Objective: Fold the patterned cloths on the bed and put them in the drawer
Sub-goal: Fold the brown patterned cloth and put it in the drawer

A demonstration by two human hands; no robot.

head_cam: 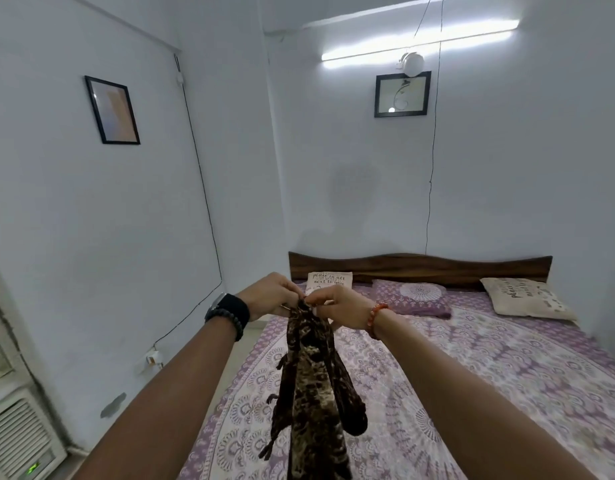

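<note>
Both arms extend forward over the near left part of the bed [472, 375]. The left hand [269, 296] and the right hand [340, 306] meet side by side, and the fingers [292, 289] of each are curled and pinched on the top edge of one patterned cloth [316, 393], dark brown with pale mottling. The cloth hangs straight down from this grip in a narrow bunched column, clear of the bedsheet, with short tassels along its left edge; its lower end runs out of view at the bottom. A dark wristband [230, 315] sits on the left wrist, an orange bead bracelet [377, 318] on the right. At the far end of the bed lie a purple pillow [413, 299] and two printed cushions before a wooden headboard [420, 268]. Two framed pictures hang on the walls. No drawer is in view.
</note>
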